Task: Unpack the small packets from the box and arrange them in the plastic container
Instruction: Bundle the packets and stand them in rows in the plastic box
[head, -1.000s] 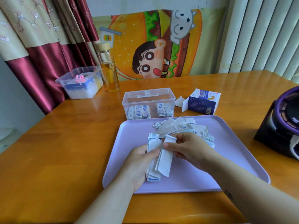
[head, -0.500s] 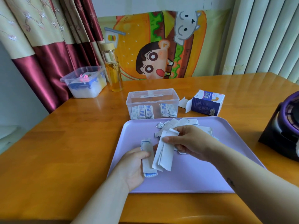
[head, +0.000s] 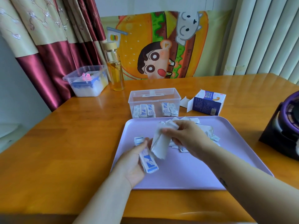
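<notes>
My left hand (head: 134,162) holds a small stack of blue-and-white packets (head: 148,160) over the lilac tray (head: 194,173). Just right of it, my right hand (head: 186,138) pinches a folded bunch of white packets (head: 160,143) that hangs down from the fingers. More loose packets (head: 210,135) lie heaped on the tray behind my right hand. The clear plastic container (head: 154,96) stands beyond the tray with two rows of packets (head: 145,111) standing inside. To its right the blue-and-white box (head: 207,102) lies on its side with its flap open.
A second lidded plastic tub (head: 87,81) and a glass bottle of amber liquid (head: 114,70) stand at the back left of the wooden table (head: 64,143). A dark purple-topped appliance (head: 284,126) sits at the right edge.
My two hands have drawn apart: the right has lifted the white bunch up and away, and the left keeps the blue-printed stack, now tilted lower.
</notes>
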